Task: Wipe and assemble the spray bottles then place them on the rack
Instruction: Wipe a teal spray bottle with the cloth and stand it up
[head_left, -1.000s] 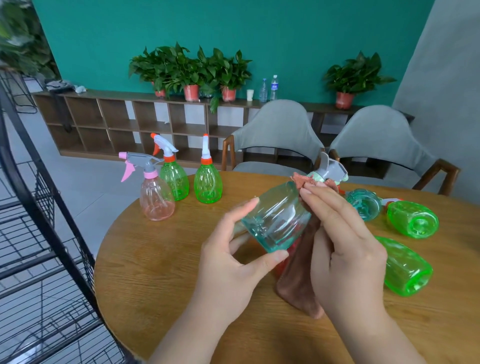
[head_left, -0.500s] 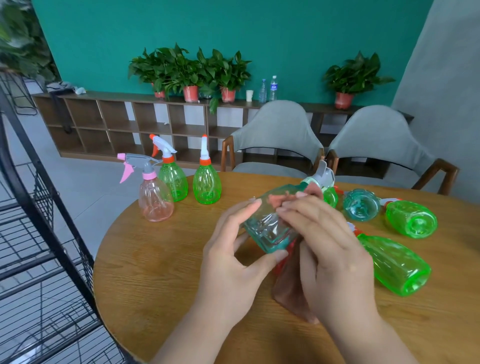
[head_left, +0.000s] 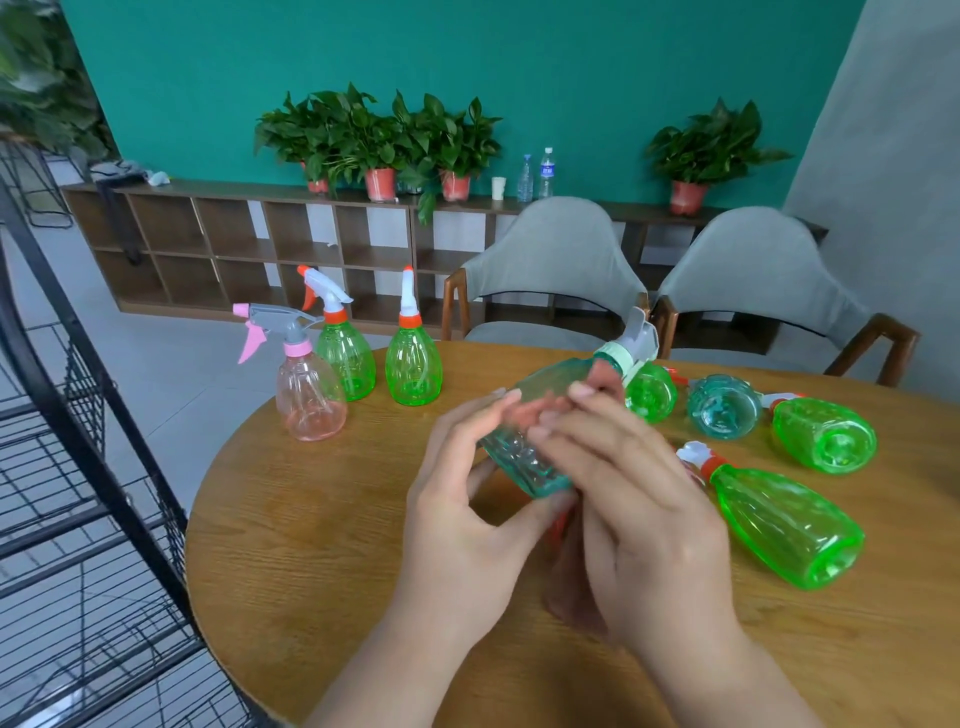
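Left hand (head_left: 467, 519) grips the base end of the teal bottle (head_left: 524, 460), thumb underneath, fingers curled over the top. Right hand (head_left: 639, 519) lies across the bottle with fingers nearly straight, pressing a brownish cloth (head_left: 566, 587) to it. The cloth hangs below the palm; the thumb is hidden. The bottle is held tilted above the table (head_left: 322, 545), trigger head (head_left: 636, 338) fitted and pointing away. Just right of the hands, the near green bottle (head_left: 784, 525) lies on its side. Beyond it, three more lie down: far green bottle (head_left: 826, 434), second teal bottle (head_left: 722, 408), middle green bottle (head_left: 652, 389). At the far-left edge of the table, the pink bottle (head_left: 309, 400) and two upright green bottles (head_left: 414, 371) stand with heads on. Black wire rack (head_left: 78, 415) stands at left, grey chairs (head_left: 556, 260) behind.
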